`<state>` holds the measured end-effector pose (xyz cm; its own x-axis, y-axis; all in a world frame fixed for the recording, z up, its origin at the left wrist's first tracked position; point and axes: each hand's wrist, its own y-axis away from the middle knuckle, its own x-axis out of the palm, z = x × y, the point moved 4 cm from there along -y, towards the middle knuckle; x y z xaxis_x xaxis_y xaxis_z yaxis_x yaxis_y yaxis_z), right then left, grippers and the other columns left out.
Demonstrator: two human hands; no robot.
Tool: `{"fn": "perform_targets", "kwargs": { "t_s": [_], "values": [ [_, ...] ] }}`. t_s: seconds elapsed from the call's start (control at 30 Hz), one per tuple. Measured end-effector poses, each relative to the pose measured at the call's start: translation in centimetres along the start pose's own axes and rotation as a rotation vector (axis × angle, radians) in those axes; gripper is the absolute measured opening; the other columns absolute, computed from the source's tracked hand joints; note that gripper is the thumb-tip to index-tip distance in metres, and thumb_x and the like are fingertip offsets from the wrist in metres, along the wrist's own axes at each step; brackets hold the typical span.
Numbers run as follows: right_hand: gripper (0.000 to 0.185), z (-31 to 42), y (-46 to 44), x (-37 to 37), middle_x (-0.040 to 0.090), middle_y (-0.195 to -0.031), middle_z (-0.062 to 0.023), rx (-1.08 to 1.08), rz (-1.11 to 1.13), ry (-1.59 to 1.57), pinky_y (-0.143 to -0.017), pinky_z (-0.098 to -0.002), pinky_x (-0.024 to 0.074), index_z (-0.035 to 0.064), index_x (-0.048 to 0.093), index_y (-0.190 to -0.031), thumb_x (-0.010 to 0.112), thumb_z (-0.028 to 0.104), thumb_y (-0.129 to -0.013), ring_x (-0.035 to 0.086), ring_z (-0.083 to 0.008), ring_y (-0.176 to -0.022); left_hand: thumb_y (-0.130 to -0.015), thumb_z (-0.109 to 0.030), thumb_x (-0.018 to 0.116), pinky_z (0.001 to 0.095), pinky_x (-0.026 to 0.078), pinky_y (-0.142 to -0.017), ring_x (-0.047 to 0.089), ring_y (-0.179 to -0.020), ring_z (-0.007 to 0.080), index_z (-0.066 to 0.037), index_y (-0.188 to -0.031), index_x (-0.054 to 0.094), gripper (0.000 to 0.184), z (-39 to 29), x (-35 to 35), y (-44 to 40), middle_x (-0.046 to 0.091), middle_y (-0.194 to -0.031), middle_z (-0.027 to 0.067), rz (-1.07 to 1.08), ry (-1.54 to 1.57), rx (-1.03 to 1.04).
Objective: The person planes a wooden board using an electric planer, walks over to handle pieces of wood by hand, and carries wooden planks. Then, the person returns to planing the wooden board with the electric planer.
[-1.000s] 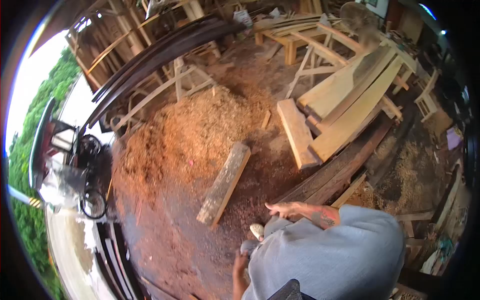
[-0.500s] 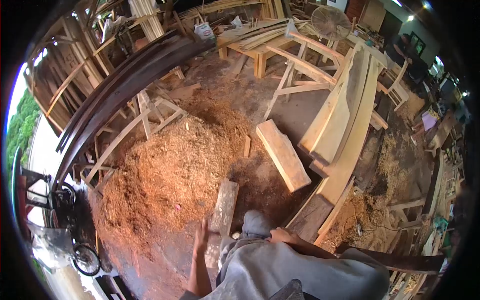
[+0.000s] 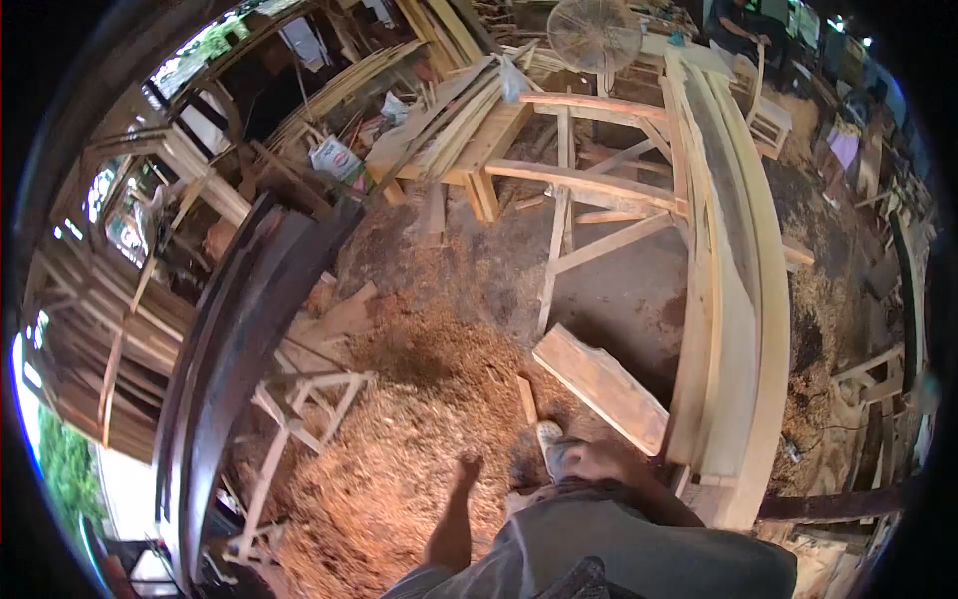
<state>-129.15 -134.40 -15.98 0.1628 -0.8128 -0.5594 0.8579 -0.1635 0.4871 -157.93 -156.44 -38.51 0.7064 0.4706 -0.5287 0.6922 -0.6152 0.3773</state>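
A first-person view over a workshop floor. At lower centre, the left hand point(image 3: 467, 473) hangs over wood shavings point(image 3: 374, 489) with nothing visible in it; blur hides how bent its fingers are. The right hand point(image 3: 596, 462) is by the wearer's leg, its fingers too dim to read. The thick wooden slab point(image 3: 602, 384) lies right of centre, just above the right hand in the frame and beside long pale boards point(image 3: 738, 309). A shoe point(image 3: 549, 433) is near a small wood strip point(image 3: 527, 399); stepping on that strip or the loose shavings could cause a slip. A stumble rightward might knock a shin on the slab or jolt the boards. Rough edges could splinter bare fingers.
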Motion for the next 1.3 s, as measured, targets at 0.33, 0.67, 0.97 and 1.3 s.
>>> {"fn": "perform_targets", "kwargs": {
  "t_s": [0.33,0.67,0.97,1.3],
  "values": [
    [0.058,3.8,-15.3,-22.5,0.07,-0.107,-0.0236,0.271,-0.081,-0.219,-0.087,-0.038,0.0532,0.0037,0.064,-0.123,0.064,0.052,-0.091,0.07,-0.0319,-0.101,-0.098,-0.037,0.056,0.042,0.052,-0.081,0.064,-0.09,0.0266,-0.004,-0.116,0.066,0.038,-1.7,-5.3,-10.5,0.068,-0.105,0.0136,0.216,-0.054,-0.246],
    [0.065,0.3,-44.1,-34.6,0.07,-0.102,-0.0227,0.159,-0.096,0.126,-0.082,-0.0419,0.0533,0.0032,0.057,-0.132,0.064,0.051,-0.09,0.07,-0.0346,-0.094,-0.092,-0.026,0.068,0.0359,0.054,-0.083,0.067,-0.101,0.0219,0.003,-0.138,0.049,0.058,-41.0,-19.4,-53.1,0.068,-0.111,0.0122,0.324,0.645,0.358],
    [0.064,9.6,-51.6,-55.8,0.073,-0.098,-0.0162,0.52,-0.216,-0.365,-0.08,-0.0362,0.0531,0.0012,0.054,-0.135,0.065,0.047,-0.092,0.07,-0.0237,-0.091,-0.085,-0.022,0.071,0.0349,0.052,-0.083,0.065,-0.091,0.0236,0.001,-0.132,0.055,0.054,-55.6,-21.5,-85.0,0.068,-0.103,0.0139,0.094,0.048,0.378],
    [0.062,0.7,-69.2,-65.0,0.07,-0.112,-0.0202,0.6,-0.11,-0.503,-0.091,-0.0408,0.0514,0.0047,0.059,-0.132,0.065,0.05,-0.091,0.068,-0.029,-0.106,-0.081,-0.028,0.077,0.0393,0.052,-0.089,0.065,-0.1,0.0222,-0.006,-0.134,0.058,0.061,-40.6,-17.3,-122.5,0.06,-0.124,0.0182,0.091,0.409,-0.205]
  ]
}}
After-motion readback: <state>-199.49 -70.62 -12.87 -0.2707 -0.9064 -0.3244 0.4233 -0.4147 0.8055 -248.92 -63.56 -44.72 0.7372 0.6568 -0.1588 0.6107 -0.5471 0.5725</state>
